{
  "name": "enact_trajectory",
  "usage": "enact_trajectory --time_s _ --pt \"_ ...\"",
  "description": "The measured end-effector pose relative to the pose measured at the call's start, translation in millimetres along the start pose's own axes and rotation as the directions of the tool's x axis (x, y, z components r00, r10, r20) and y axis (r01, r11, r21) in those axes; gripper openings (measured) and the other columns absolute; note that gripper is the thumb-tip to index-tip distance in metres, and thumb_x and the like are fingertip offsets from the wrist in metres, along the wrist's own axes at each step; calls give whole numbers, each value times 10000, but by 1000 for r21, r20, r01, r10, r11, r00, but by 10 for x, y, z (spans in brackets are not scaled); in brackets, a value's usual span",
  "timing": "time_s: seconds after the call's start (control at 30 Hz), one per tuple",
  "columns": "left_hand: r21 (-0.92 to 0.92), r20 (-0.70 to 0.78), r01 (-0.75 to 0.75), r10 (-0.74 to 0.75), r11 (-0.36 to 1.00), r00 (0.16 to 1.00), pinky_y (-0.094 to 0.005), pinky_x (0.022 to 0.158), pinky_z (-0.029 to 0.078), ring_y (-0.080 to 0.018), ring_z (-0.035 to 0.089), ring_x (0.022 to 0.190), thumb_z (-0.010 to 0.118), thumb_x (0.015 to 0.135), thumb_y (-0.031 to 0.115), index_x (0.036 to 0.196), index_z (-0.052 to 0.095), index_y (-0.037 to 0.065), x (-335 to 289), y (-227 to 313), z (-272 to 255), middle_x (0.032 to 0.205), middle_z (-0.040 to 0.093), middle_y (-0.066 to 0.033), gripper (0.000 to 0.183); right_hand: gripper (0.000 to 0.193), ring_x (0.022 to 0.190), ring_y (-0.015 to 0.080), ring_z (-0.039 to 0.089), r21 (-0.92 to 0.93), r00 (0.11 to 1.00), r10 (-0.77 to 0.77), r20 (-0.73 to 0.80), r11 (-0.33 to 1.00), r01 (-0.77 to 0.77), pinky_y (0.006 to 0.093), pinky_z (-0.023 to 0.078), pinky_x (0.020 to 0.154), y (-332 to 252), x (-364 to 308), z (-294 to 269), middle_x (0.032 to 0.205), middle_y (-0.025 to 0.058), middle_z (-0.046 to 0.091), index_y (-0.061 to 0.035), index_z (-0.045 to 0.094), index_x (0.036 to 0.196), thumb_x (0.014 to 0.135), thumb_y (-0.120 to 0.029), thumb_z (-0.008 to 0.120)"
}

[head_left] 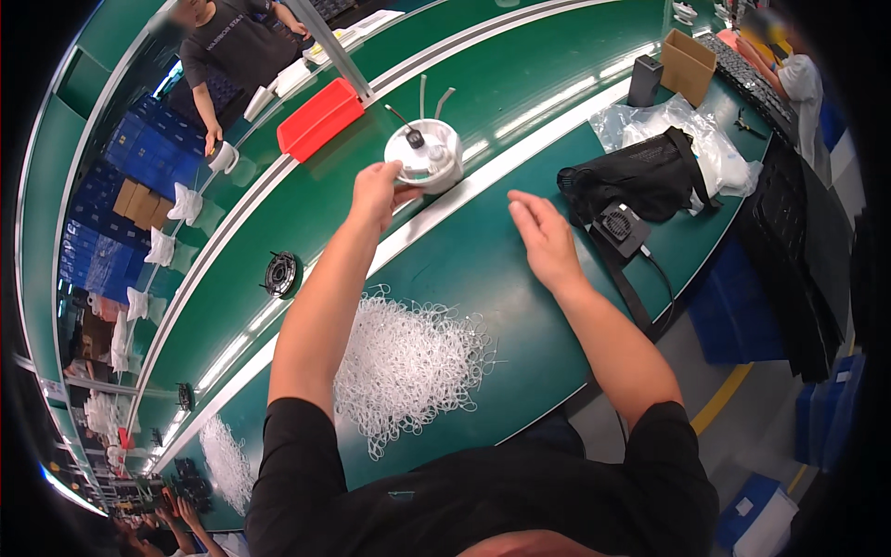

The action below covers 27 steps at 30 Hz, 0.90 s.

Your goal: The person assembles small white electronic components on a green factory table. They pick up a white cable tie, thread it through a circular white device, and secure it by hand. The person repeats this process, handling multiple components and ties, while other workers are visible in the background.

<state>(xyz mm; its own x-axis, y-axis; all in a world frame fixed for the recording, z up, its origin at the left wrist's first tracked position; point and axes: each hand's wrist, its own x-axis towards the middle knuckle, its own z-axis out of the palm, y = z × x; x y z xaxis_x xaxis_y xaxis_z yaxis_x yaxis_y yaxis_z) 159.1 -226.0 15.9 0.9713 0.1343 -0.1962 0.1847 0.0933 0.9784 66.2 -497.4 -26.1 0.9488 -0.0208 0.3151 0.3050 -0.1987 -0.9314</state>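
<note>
A white round plastic housing (pixel 444 170) stands at the green belt's near edge, with a small black part (pixel 414 138) and wires or tubes rising from it. My left hand (pixel 376 192) grips its left rim between thumb and fingers. To the right, my right hand (pixel 545 239) hovers over the green worktop, fingers stretched out and holding nothing. Below my hands, a big heap of looped white plastic ties (pixel 408 367) lies on the worktop beside my left forearm.
A black round frame (pixel 281 275) sits on the belt (pixel 520 79); a red bin (pixel 320 121) lies beyond. At right are a black bag (pixel 626 176), a small fan device (pixel 622 229) with a cable, clear plastic bags (pixel 733 167) and a cardboard box (pixel 688 67). A co-worker (pixel 237 46) stands across.
</note>
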Motion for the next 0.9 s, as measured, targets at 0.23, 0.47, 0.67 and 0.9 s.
enact_trajectory --time_s 0.23,0.47,0.67,0.9 --pt "152 258 68 -106 986 960 -343 722 613 -225 718 863 570 997 214 1164 596 -44 -929 -125 438 1031 706 -137 308 455 1107 210 625 176 981 81 177 978 -112 315 449 983 62 401 -154 1150 145 695 37 633 1281 1039 -335 532" --pt "226 319 101 -171 969 932 -327 707 619 -209 712 795 594 980 218 1072 612 -53 -1217 -258 509 951 695 -129 286 348 955 192 695 -65 955 -90 284 991 113 341 520 842 -190 477 -198 1026 133 750 37 705 1151 981 -254 621" --pt "319 344 71 -185 945 921 -297 660 588 -154 670 748 636 988 293 1114 627 -31 -1259 -349 411 939 679 -86 348 235 752 71 589 9 890 37 454 999 -46 253 492 684 -136 562 -79 829 7 685 36 726 1045 961 -171 653" --pt "296 179 -153 103 943 978 -278 652 558 -144 675 803 684 967 159 1170 636 -29 -1160 -86 177 1027 702 -88 281 208 661 66 538 214 875 -76 478 976 -32 257 437 597 -3 628 50 752 -6 638 -11 715 1020 944 -191 643"
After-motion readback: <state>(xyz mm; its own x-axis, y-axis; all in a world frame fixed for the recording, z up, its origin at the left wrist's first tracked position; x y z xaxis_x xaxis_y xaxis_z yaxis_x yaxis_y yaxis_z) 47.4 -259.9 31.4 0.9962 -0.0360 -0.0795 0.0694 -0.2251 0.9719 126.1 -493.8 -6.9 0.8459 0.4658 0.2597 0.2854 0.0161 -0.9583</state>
